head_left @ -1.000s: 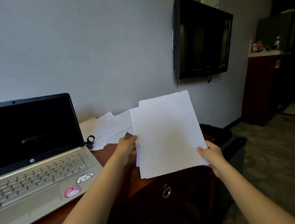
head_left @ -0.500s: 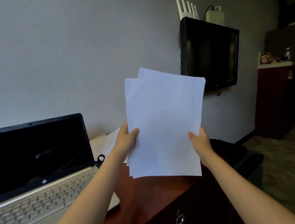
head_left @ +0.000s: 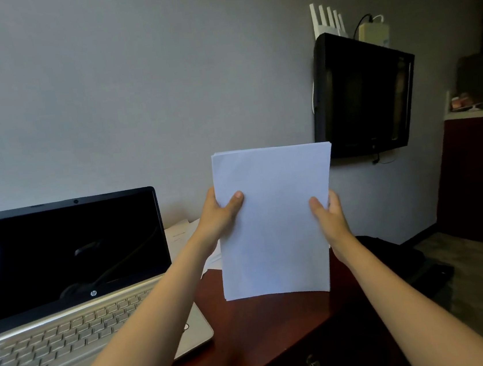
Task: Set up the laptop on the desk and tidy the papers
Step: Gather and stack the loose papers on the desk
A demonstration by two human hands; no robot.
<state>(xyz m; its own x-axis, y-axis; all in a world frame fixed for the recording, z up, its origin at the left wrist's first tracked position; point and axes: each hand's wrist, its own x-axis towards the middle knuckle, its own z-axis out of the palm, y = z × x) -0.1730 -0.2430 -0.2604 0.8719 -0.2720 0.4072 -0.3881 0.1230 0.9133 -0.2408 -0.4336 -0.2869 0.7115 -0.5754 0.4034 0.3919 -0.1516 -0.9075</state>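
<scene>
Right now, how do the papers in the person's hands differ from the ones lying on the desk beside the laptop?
The held stack is upright, gripped at its sides by the left hand and right hand; the desk papers lie flat on the desk. The held stack has squared, even edges; the desk papers overlap loosely, partly hidden behind an arm. Both are white sheets.

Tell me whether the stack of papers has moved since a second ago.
Yes. The stack of papers has risen: its top edge now stands above the top of the laptop, having been below it.
</scene>
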